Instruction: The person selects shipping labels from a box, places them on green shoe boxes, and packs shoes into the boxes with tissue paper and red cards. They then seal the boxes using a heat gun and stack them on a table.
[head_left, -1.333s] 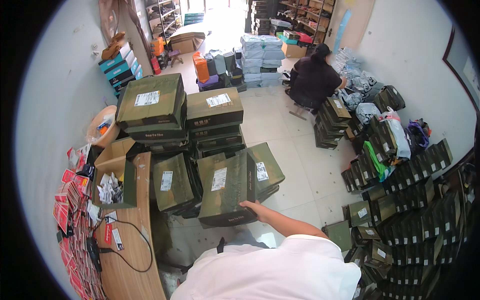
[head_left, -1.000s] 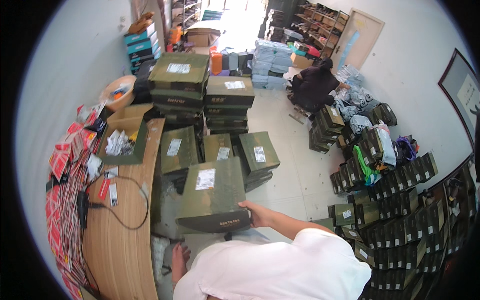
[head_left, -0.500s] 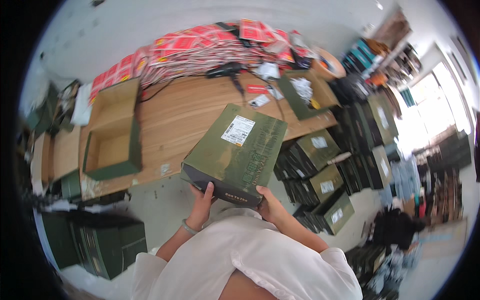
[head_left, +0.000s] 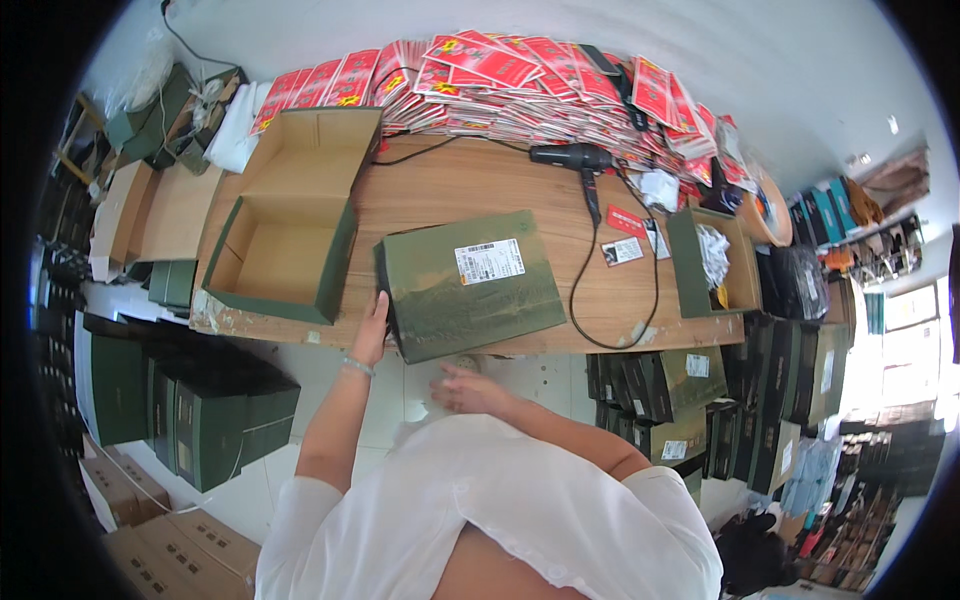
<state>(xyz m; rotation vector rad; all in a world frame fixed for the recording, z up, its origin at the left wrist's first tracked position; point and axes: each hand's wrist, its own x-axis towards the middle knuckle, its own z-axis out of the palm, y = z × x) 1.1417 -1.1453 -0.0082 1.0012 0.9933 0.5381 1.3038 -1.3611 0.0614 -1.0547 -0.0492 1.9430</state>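
Observation:
A closed green cardboard box with a white label lies slightly turned on the wooden table, its near corner over the front edge. My left hand holds the dark left end of this box. Just below the box's near side, my right hand is off it, fingers loosely apart and a little blurred, with nothing in it. To the left stands an open green box, its lid folded back and its brown inside bare.
A black hair dryer with a looping cord lies behind the box. Red printed packets are heaped along the wall. A small open box with crumpled paper sits at right. Green boxes stand on the floor on both sides.
The closed box has gone from my two hands onto the table and turned. My right hand has let go and drawn back; my left hand stays on its left end. The view has shifted.

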